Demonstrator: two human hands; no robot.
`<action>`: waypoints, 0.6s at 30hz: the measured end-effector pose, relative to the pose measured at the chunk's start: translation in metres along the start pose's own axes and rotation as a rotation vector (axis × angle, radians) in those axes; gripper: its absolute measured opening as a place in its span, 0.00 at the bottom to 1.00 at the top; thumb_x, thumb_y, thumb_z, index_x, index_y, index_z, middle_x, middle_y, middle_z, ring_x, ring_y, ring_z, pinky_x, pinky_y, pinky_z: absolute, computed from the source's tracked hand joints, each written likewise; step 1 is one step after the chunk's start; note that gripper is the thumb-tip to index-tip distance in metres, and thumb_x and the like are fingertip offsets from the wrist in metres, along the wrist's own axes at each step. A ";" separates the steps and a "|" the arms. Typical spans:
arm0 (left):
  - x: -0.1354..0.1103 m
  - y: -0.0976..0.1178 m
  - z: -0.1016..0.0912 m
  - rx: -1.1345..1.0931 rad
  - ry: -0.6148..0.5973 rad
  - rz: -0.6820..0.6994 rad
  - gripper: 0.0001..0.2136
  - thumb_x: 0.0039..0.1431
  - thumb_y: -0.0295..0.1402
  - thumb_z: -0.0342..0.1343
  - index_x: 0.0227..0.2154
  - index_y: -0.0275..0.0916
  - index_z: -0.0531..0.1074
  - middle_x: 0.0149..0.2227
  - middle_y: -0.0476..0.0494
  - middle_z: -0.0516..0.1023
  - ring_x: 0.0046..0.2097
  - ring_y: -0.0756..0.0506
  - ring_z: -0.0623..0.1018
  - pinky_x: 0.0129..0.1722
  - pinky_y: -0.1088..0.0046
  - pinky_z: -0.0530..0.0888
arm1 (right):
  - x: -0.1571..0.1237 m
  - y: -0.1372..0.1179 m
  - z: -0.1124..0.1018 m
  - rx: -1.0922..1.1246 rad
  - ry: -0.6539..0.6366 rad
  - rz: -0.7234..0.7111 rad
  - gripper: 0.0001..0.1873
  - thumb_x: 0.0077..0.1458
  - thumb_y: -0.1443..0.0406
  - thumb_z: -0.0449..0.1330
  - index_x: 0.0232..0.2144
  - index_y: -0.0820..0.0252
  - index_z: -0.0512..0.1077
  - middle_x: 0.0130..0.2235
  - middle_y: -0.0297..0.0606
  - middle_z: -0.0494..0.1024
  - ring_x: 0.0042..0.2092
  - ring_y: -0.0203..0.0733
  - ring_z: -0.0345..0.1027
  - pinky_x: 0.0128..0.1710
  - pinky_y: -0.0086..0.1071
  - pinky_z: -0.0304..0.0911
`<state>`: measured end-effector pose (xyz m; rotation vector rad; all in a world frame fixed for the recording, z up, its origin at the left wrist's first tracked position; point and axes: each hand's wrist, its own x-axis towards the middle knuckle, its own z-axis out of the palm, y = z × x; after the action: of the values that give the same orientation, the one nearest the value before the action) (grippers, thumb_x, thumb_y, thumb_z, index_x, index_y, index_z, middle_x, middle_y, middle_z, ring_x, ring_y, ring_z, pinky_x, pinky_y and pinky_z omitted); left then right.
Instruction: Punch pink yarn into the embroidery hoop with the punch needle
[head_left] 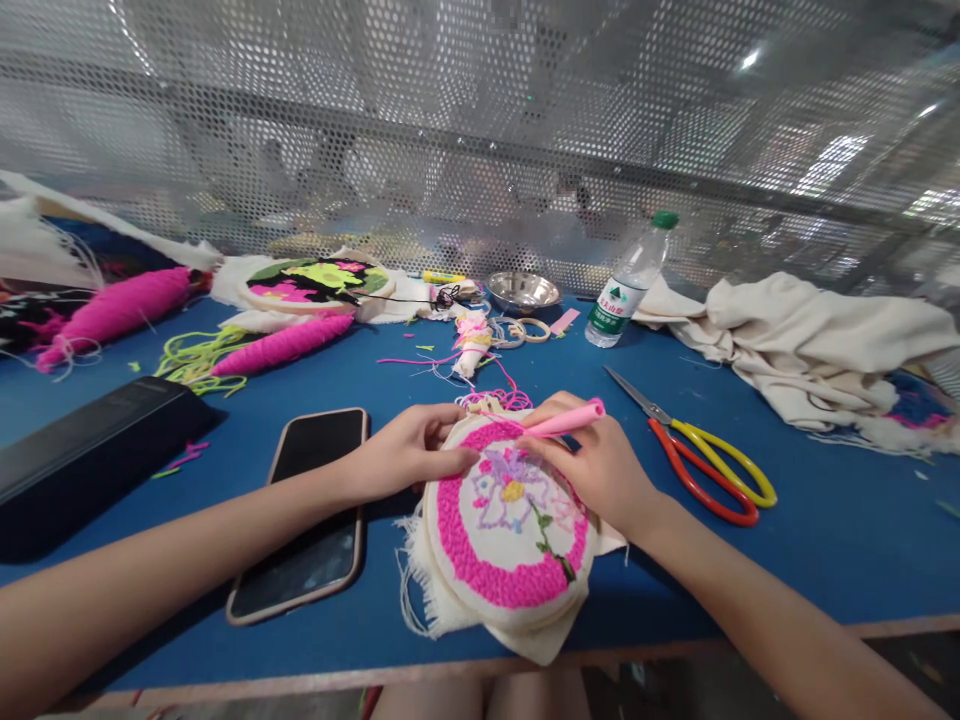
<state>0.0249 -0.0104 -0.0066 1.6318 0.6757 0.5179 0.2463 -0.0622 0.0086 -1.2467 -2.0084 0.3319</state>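
A round embroidery hoop (480,520) lies tilted towards me near the table's front edge, its cloth showing a pink looped ring around a purple flower with a yellow centre. My left hand (412,447) is closed on the hoop's upper left rim, thumb on top and fingers underneath. In my right hand (592,460) is a pink punch needle (562,420), pinched with its tip at the pink ring's upper right; the tip itself is hidden by my fingers. Pink yarn (499,398) lies in loose loops just beyond the hoop. Frayed cloth edges (435,600) hang out below it.
A phone (300,530) lies under my left forearm, beside a black case (97,460). Scissors (675,430) lie open to the right. Farther back are a water bottle (626,285), a metal bowl (523,291), pink yarn bundles (285,343), another hoop (259,300) and crumpled cloth (810,340).
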 end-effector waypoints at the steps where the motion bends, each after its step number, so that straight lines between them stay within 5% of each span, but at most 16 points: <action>1: 0.000 0.000 0.000 -0.005 -0.007 -0.002 0.09 0.56 0.35 0.58 0.29 0.37 0.64 0.24 0.56 0.63 0.25 0.55 0.63 0.22 0.80 0.58 | 0.001 0.001 0.000 0.022 0.001 0.018 0.03 0.54 0.64 0.64 0.30 0.57 0.75 0.36 0.36 0.78 0.41 0.42 0.71 0.44 0.37 0.64; 8: 0.000 -0.001 0.001 0.020 0.009 -0.026 0.10 0.56 0.37 0.58 0.31 0.36 0.64 0.24 0.56 0.63 0.25 0.55 0.64 0.23 0.81 0.60 | 0.011 0.017 0.005 0.289 -0.094 0.231 0.05 0.53 0.63 0.64 0.31 0.60 0.75 0.34 0.36 0.78 0.35 0.41 0.73 0.37 0.34 0.67; 13: 0.001 -0.005 -0.002 0.009 0.006 -0.055 0.10 0.56 0.38 0.58 0.33 0.36 0.66 0.26 0.53 0.68 0.25 0.53 0.68 0.23 0.79 0.63 | 0.005 0.015 0.018 0.040 -0.017 0.063 0.04 0.53 0.64 0.64 0.29 0.58 0.74 0.36 0.37 0.77 0.43 0.44 0.70 0.46 0.39 0.63; 18: 0.004 -0.008 -0.003 -0.036 0.024 -0.146 0.10 0.55 0.37 0.58 0.34 0.36 0.67 0.29 0.50 0.74 0.27 0.50 0.74 0.27 0.76 0.69 | 0.002 0.012 0.016 0.041 -0.042 0.093 0.09 0.62 0.61 0.54 0.33 0.58 0.72 0.39 0.39 0.77 0.42 0.43 0.70 0.44 0.37 0.63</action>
<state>0.0243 -0.0045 -0.0142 1.5318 0.7926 0.4412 0.2428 -0.0519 -0.0084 -1.3199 -1.9726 0.4457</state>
